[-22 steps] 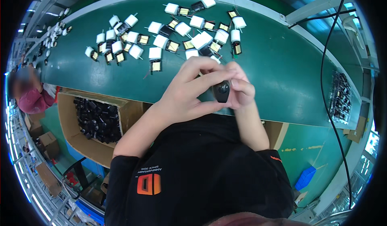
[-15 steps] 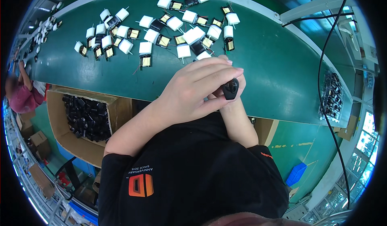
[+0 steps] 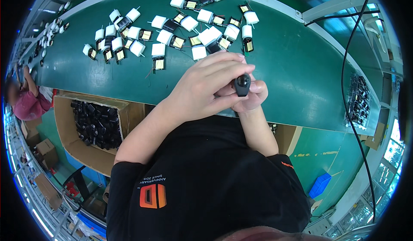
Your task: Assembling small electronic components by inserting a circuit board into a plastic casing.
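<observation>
Both my hands meet above the front of the green table (image 3: 297,86). My left hand (image 3: 202,84) is closed, its fingers arched over a black plastic piece (image 3: 243,86) and its thumb under it. Only the glossy, rounded end of this piece shows; the rest is hidden in my grip. From the right side my right hand (image 3: 254,98) closes on the same piece, thumb bent beside it, with most of its fingers out of sight. Just beyond my fingers lie several white-and-black units (image 3: 211,35) with yellowish pads and thin wires.
A cardboard box (image 3: 131,118) of black parts (image 3: 97,125) stands at the table's left front. Clear packs of dark parts (image 3: 359,101) lie at the right end, near a hanging black cable (image 3: 343,77). At far left sits another person (image 3: 30,103). A blue bin (image 3: 319,185) is on the floor.
My hands have moved slightly up and away from me with the black piece, whose end has turned a little. My right thumb now shows beside it. The whole view has shifted slightly.
</observation>
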A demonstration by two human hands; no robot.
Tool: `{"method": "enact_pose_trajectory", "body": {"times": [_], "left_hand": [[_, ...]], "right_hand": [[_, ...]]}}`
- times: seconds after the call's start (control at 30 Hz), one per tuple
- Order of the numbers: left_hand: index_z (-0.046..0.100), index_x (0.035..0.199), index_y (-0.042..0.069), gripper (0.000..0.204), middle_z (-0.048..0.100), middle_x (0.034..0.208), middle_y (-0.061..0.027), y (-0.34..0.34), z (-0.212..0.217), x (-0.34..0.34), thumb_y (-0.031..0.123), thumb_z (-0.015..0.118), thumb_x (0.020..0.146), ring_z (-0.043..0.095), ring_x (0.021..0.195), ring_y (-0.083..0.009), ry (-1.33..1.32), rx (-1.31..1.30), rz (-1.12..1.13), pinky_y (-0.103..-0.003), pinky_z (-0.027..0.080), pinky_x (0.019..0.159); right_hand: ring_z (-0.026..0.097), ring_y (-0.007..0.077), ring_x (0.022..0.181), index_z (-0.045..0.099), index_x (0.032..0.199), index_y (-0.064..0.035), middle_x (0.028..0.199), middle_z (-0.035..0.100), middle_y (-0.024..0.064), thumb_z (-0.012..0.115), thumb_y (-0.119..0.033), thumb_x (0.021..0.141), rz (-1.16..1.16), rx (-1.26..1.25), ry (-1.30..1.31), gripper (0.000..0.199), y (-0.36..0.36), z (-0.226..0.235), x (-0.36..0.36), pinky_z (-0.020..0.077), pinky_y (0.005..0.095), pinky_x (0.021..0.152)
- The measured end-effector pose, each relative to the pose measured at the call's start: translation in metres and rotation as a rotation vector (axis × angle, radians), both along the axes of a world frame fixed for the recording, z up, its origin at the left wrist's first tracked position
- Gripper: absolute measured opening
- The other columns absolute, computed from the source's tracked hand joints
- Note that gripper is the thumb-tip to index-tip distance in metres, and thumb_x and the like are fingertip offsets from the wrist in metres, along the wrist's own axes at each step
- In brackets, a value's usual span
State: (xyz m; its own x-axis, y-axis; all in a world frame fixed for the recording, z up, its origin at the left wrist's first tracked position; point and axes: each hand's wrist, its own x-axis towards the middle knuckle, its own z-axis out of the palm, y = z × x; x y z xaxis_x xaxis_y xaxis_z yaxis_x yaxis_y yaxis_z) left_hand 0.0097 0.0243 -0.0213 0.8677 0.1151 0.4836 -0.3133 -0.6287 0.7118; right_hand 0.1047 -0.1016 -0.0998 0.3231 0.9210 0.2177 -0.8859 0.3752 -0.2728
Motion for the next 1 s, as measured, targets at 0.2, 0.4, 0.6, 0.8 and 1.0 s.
{"method": "enact_pose_trajectory", "body": {"times": [0.2, 0.4, 0.6, 0.8, 1.0], "left_hand": [[0.064, 0.120, 0.008, 0.054, 0.064, 0.118, -0.0096, 0.011, 0.012, -0.003, 0.014, 0.080, 0.069, 0.055, 0.123, -0.0301, 0.032, 0.149, -0.004, -0.051, 0.036, 0.108], [0.034, 0.145, 0.002, 0.088, 0.050, 0.136, -0.0180, -0.005, 0.008, -0.001, 0.023, 0.079, 0.072, 0.045, 0.133, -0.0338, -0.027, -0.219, 0.063, -0.046, 0.033, 0.111], [0.026, 0.146, -0.001, 0.091, 0.050, 0.133, -0.0211, -0.022, -0.003, 0.000, 0.030, 0.074, 0.075, 0.051, 0.123, -0.0310, 0.181, -0.344, -0.035, -0.042, 0.037, 0.106], [0.021, 0.148, -0.003, 0.093, 0.039, 0.146, -0.0239, -0.015, -0.002, -0.012, 0.029, 0.071, 0.076, 0.035, 0.139, -0.0351, 0.261, -0.264, -0.113, -0.044, 0.026, 0.115], [0.053, 0.094, 0.001, 0.008, 0.061, 0.092, -0.0140, 0.106, -0.013, -0.179, 0.002, 0.053, 0.087, 0.058, 0.082, -0.0221, -0.429, -0.139, 0.771, -0.031, 0.050, 0.077]], "right_hand": [[0.052, 0.0212, 0.110, 0.050, 0.122, 0.0014, 0.119, 0.053, 0.0123, 0.076, -0.034, 0.072, -0.596, -0.309, -0.966, 0.067, -0.026, 0.016, 0.022, 0.0373, 0.0343, 0.101], [0.058, 0.0236, 0.118, 0.047, 0.132, 0.0075, 0.126, 0.058, 0.0174, 0.077, -0.002, 0.069, -0.176, -0.225, -0.284, 0.070, -0.027, 0.039, 0.010, 0.0416, 0.0335, 0.105], [0.062, 0.0247, 0.110, 0.051, 0.125, 0.0062, 0.121, 0.060, 0.0179, 0.088, -0.011, 0.063, -0.417, -0.166, -0.285, 0.074, -0.019, 0.018, -0.010, 0.0487, 0.0373, 0.100], [0.061, 0.0177, 0.085, 0.061, 0.115, 0.0023, 0.102, 0.062, 0.0093, 0.087, -0.018, 0.063, -0.483, -0.323, -0.734, 0.061, -0.052, 0.019, 0.006, 0.0477, 0.0294, 0.075], [0.057, 0.0156, 0.074, 0.069, 0.109, -0.0007, 0.085, 0.062, 0.0077, 0.081, -0.016, 0.065, 0.332, -0.966, -1.248, 0.048, -0.242, 0.066, 0.043, 0.0457, 0.0298, 0.065]]}}
